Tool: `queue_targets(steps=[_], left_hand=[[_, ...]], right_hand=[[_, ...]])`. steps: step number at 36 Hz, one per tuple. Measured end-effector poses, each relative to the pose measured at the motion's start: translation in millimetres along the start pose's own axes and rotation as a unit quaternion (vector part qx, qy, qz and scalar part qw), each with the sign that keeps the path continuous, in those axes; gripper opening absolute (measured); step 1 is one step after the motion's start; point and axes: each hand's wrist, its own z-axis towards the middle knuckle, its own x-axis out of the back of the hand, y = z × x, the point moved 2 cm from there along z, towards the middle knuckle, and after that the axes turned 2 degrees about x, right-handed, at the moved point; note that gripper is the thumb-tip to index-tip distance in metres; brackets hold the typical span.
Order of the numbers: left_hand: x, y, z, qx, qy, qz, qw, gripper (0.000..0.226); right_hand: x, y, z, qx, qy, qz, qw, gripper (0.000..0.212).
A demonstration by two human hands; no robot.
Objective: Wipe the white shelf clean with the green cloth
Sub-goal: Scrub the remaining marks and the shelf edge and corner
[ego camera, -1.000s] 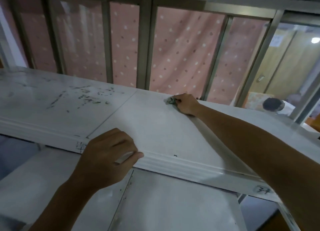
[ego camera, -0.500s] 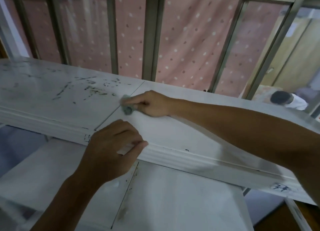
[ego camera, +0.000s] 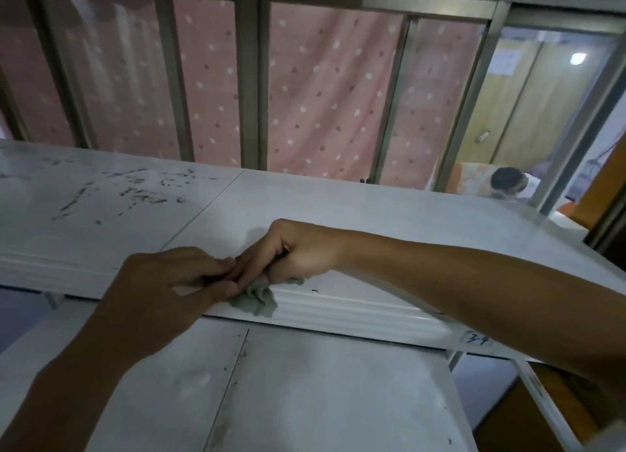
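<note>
The white shelf (ego camera: 355, 211) stretches across the view, its top panel split by a seam, with a ribbed front edge. Dark smudges (ego camera: 135, 194) mark its left panel. My right hand (ego camera: 288, 252) is closed on the green cloth (ego camera: 257, 299), which hangs crumpled over the shelf's front edge. My left hand (ego camera: 169, 282) grips that front edge just left of the cloth, its fingertips touching my right hand's fingers. Most of the cloth is hidden under my right hand.
A lower white shelf (ego camera: 305, 390) lies beneath, with dirt along its seam. Behind the shelf stand metal window bars (ego camera: 250, 79) and a pink dotted curtain (ego camera: 321, 96). A person (ego camera: 508, 182) is at the far right beyond the window. A handwritten label (ego camera: 476, 339) marks the front edge.
My right hand has drawn the cloth from the back of the shelf toward me, down to the front edge beside my left hand. My left hand kept its hold on the edge.
</note>
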Motion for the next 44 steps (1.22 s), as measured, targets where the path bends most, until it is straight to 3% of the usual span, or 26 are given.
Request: queue_targets(steps=[7,13,23,33,36,40,44], left_hand=[[-46,42,13,-0.023,-0.022,-0.045,0.998,0.048],[-86,83,34,-0.026,-0.056,-0.043,0.997,0.043],[-169,171,71,-0.013,-0.156,-0.162,0.974,0.031],[-235,262,92,-0.130,-0.219,-0.168,0.952,0.035],[-240,264,92,-0.165,-0.184,-0.129,0.960,0.033],[-237,244,91,-0.166,-0.154,-0.078,0.971,0.025],[-225,225,90,-0.180,-0.123,-0.054,0.974,0.031]], right_hand=[[12,6,-71,0.017,0.026,0.035,0.999,0.042],[18,11,-143,-0.042,0.094,0.032,0.994,0.046],[24,15,-286,-0.106,0.187,0.000,0.977,0.043],[25,2,-415,-0.204,0.303,-0.036,0.930,0.041],[30,-1,-437,-0.224,0.385,-0.013,0.895,0.039],[38,10,-442,-0.243,0.521,0.015,0.818,0.029],[65,34,-431,-0.338,0.589,-0.150,0.718,0.030]])
